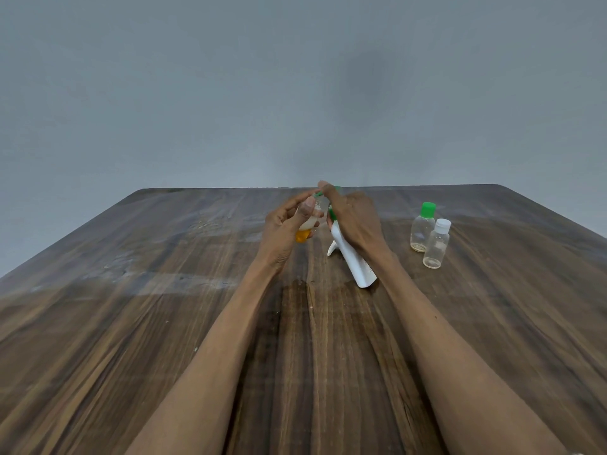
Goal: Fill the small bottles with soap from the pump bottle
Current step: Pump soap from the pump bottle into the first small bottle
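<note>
Soap (303, 236), amber, sits in the bottom of a small bottle (308, 221) held up above the counter (131, 323) by the left hand (285, 224); fingers and thumb curl round the bottle's body. Bottle is clear, tilted a bit, only partly filled. Right hand (353, 221) reaches over to the bottle's top w/ fingertips at a green cap (318, 194); looks like a pinch on the cap, though motion blur hides the exact contact. Both hands are near the counter's middle, toward the far edge.

White pump bottle (353, 261) lies on its side on the counter just under the right hand and wrist, nozzle pointing left, a green part by its neck partly hidden behind the hand.

To the right, well apart from the hands, two more small clear bottles stand upright, just beside each other: green-capped bottle (423, 226) farther back, white-capped bottle (437, 244) nearer. Both look empty.
</note>
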